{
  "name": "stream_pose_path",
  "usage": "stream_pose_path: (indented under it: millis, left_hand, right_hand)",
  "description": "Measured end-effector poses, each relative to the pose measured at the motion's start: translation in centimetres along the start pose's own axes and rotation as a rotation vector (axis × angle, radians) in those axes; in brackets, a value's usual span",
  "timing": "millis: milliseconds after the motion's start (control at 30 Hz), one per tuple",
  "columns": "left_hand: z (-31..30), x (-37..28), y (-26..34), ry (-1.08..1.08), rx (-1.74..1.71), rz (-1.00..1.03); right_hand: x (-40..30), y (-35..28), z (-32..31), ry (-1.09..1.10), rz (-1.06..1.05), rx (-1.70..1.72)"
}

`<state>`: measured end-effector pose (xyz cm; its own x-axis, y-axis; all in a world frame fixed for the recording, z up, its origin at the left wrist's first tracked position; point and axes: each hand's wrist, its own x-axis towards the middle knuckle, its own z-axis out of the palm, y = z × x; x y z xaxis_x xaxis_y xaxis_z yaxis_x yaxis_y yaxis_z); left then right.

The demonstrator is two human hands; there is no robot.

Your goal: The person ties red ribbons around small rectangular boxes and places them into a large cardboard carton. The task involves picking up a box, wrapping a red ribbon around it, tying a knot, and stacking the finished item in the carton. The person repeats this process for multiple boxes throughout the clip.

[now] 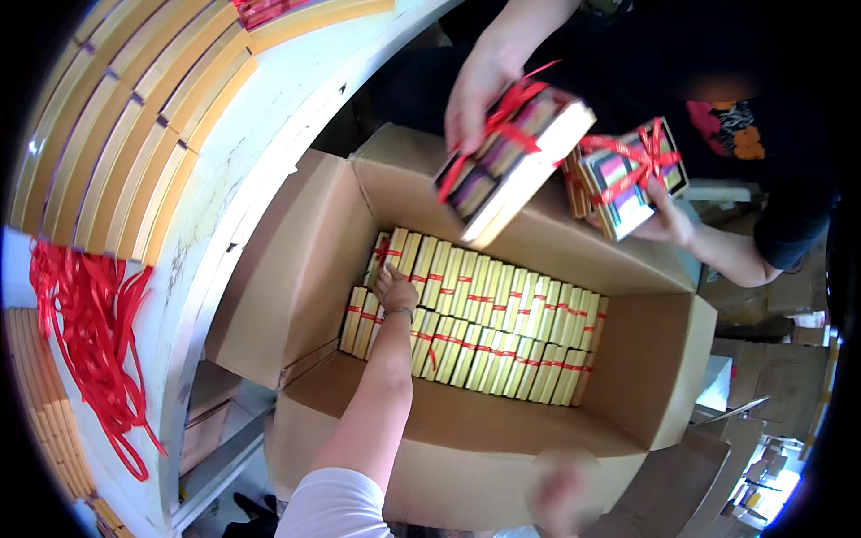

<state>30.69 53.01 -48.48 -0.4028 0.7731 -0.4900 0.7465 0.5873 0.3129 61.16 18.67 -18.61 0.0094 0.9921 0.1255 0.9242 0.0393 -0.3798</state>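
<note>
My left hand [395, 290] reaches down into a large open cardboard carton [296, 269]. Its fingers touch the gift boxes [484, 286] at the left end of the far row; whether they grip one is hidden. Two rows of these slim, pale-gold boxes stand on edge, tied with red ribbon. At the carton's near side, my right hand [564, 494] is a blur, so its fingers cannot be made out. Across the carton, another person holds a ribboned gift box [514, 158] in one hand and a few more boxes [632, 175] in the other.
On the white table [222, 168] at left lie stacked gold boxes [128, 128] and a heap of red ribbons [101, 343]. The carton's flaps stand spread outward. More cardboard [767, 376] is at right. A metal frame bar [222, 481] runs below the table.
</note>
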Motion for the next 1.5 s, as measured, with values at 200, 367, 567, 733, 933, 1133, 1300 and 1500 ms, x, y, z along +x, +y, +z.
stream_pose_path:
  millis: [200,367,567,733,933,1133,1300,1500]
  left_hand:
    - [2.9,0.9,-1.1,-0.008,0.139,0.058]
    - [-1.6,-2.7,2.2,-0.283,0.046,0.042]
    - [-2.3,-8.0,1.6,-0.301,0.037,0.019]
    - [-11.9,-16.9,4.7,-0.563,0.188,0.315]
    - [-27.8,-40.6,-3.5,0.010,-0.235,0.900]
    - [-26.7,-56.1,-35.9,0.673,-0.428,0.497]
    - [-6.9,-58.6,-58.3,0.006,-0.592,-0.073]
    - [-8.5,-53.6,-46.7,-0.421,-2.221,-0.830]
  right_hand:
    - [2.4,0.5,0.1,0.088,-0.039,0.035]
    - [1.6,0.7,0.7,0.101,0.012,0.022]
    - [-1.5,5.0,2.5,-0.076,0.136,0.128]
    - [0.4,0.3,-0.5,0.122,-0.104,0.049]
    - [0.2,2.6,-3.0,0.121,-0.208,-0.120]
    - [-5.5,-14.6,-4.5,0.105,-0.624,0.176]
    - [-5.2,-31.4,-6.6,-0.239,-1.263,0.199]
    - [4.0,-43.7,-7.8,-0.119,-1.429,0.183]
